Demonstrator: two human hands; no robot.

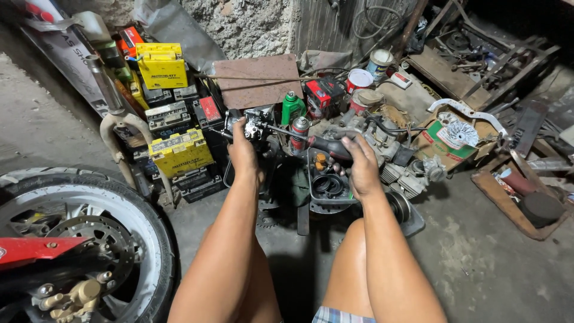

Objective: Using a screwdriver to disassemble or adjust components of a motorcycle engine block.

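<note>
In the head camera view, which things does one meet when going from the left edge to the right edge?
Motorcycle wheel → yellow batteries → left hand holding a small metal part → red spray can → right hand on a screwdriver handle → engine → cardboard box.

Both bare arms reach straight forward and slightly downward from the body, running almost parallel above the bare knees. The left hand [244, 149] is at the end of a nearly straight arm, back of the hand up, fingers curled closed in a tight grip. The right hand [362, 164] sits a little lower and well apart from it, wrist bent slightly inward, fingers wrapped shut with the knuckles facing up.
</note>
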